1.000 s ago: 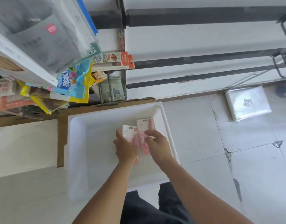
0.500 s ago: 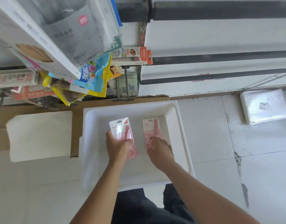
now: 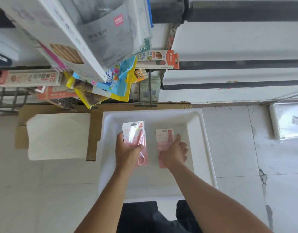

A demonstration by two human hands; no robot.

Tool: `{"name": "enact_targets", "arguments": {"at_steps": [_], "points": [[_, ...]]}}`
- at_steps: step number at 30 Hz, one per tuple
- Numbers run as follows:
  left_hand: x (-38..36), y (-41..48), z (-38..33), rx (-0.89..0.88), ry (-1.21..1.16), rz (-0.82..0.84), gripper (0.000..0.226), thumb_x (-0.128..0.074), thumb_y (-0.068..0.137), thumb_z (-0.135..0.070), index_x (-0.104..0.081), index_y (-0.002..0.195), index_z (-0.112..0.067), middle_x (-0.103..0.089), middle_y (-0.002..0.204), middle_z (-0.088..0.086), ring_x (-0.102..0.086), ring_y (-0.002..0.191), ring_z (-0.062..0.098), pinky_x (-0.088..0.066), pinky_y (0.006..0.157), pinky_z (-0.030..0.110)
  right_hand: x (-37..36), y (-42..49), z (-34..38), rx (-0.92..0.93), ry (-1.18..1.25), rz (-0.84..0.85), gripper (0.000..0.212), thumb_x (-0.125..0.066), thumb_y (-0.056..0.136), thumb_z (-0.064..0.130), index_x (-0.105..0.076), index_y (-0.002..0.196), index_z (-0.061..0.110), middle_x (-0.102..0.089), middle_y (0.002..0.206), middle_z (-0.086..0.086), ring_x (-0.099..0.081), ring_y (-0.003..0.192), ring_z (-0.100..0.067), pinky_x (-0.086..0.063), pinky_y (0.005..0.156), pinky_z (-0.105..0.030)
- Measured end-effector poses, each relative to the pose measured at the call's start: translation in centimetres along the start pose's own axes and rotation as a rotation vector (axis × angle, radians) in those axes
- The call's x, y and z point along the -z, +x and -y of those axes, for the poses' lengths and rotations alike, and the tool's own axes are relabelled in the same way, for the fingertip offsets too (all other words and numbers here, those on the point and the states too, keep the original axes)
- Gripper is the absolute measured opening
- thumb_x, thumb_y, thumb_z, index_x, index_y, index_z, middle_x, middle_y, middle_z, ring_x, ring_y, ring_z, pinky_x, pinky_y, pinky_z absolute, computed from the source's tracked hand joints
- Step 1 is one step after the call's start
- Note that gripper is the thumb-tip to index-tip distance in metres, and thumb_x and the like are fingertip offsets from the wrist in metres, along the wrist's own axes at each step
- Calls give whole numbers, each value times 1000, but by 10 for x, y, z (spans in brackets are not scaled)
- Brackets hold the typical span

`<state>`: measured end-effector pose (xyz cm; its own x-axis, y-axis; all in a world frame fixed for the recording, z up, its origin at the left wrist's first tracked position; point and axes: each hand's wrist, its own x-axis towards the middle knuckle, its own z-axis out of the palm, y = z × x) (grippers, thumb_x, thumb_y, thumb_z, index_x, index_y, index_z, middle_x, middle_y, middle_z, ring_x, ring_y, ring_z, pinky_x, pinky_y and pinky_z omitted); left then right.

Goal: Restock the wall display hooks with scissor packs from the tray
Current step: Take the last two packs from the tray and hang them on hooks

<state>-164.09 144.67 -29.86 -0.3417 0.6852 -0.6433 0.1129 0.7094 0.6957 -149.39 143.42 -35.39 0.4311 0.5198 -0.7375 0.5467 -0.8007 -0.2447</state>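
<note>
A white tray (image 3: 205,148) sits on the floor below me. My left hand (image 3: 128,151) grips a pink scissor pack (image 3: 134,132) by its lower half and holds it a little above the tray floor. A second pink scissor pack (image 3: 164,136) lies flat in the tray to the right. My right hand (image 3: 174,153) rests on its lower part, fingers spread over it; whether it grips the pack I cannot tell. A pair of empty black wire hooks (image 3: 150,88) sticks out from the wall display just beyond the tray.
Hanging stationery packs (image 3: 111,78) crowd the display at upper left. A flat cardboard box (image 3: 92,132) and a white foam sheet (image 3: 57,137) lie left of the tray. A plastic-wrapped white bundle (image 3: 286,121) lies on the tiled floor at right. White slatted wall panels (image 3: 229,47) fill the upper right.
The two packs were held together in the tray's middle; my left hand has carried one to the left and raised it. My right hand has pressed the other down on the tray floor.
</note>
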Motion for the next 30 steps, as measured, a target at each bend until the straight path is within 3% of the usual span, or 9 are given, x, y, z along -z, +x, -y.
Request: {"name": "enact_targets", "arguments": {"at_steps": [2, 4, 6, 8, 13, 17, 25, 28, 30], "points": [[3, -2, -4, 8, -32, 19, 64, -79, 71, 1, -49, 119, -29, -62, 112, -6, -65, 96, 19, -57, 67, 30, 2, 1, 0, -42, 86, 24, 90, -71, 82, 14, -18, 155, 19, -37, 145, -15, -36, 134, -36, -35, 108, -47], [5, -5, -6, 1, -34, 38, 47, -77, 80, -8, -53, 115, -28, -66, 107, -9, -68, 90, 13, -59, 64, 29, 7, -3, -2, -51, 159, 53, 72, -65, 83, 3, -36, 148, 15, -47, 137, -14, -45, 127, -35, -44, 101, -43], [8, -10, -7, -21, 5, 53, 27, -69, 89, -14, -59, 112, -23, -69, 108, -6, -69, 88, 9, -58, 60, 25, 15, -11, -6, -38, 284, 106, 47, -58, 83, -4, -54, 126, 15, -63, 116, -10, -63, 101, -29, -55, 76, -34], [12, -16, -11, -31, 23, 63, 20, -61, 95, -13, -63, 114, -20, -70, 109, -6, -68, 88, 8, -53, 54, 17, 27, -23, -9, -27, 422, 178, 27, -61, 86, -2, -60, 108, 14, -72, 100, -6, -68, 77, -21, -51, 55, -27], [27, -41, -31, -31, -8, 106, 18, -59, 96, -12, -63, 107, -26, -69, 99, -16, -69, 90, 11, -55, 57, 22, 66, -60, -14, 73, 602, 246, 21, -65, 83, -5, -65, 100, 8, -72, 81, -1, -64, 58, -9, -53, 55, -23], [48, -62, -53, -82, -44, 127, 21, -61, 94, -7, -67, 92, -28, -73, 99, -11, -70, 89, 10, -52, 53, 17, 93, -93, -6, 207, 711, 254, 20, -64, 88, -5, -66, 100, 12, -72, 77, 2, -62, 62, -10, -51, 62, -22], [89, -111, -112, -284, -219, 234, 27, -58, 95, 2, -67, 96, -24, -76, 75, -22, -71, 65, -6, -51, 48, 15, 143, -154, 31, 532, 830, 101, 26, -56, 91, -13, -58, 115, -4, -76, 93, -20, -70, 67, -18, -52, 59, -25], [91, -131, -134, -351, -266, 260, 24, -60, 94, 0, -69, 103, -20, -79, 92, -8, -73, 69, 0, -52, 50, 17, 167, -179, 36, 608, 910, 33, 32, -49, 95, -14, -52, 124, -1, -73, 105, -18, -71, 82, -22, -55, 63, -29], [91, -145, -148, -396, -297, 286, 23, -60, 94, -1, -69, 111, -14, -79, 101, 2, -75, 80, 10, -55, 54, 22, 186, -193, 36, 663, 928, -5, 32, -49, 94, -12, -52, 123, -1, -70, 110, -29, -71, 83, -29, -55, 63, -32]]}}
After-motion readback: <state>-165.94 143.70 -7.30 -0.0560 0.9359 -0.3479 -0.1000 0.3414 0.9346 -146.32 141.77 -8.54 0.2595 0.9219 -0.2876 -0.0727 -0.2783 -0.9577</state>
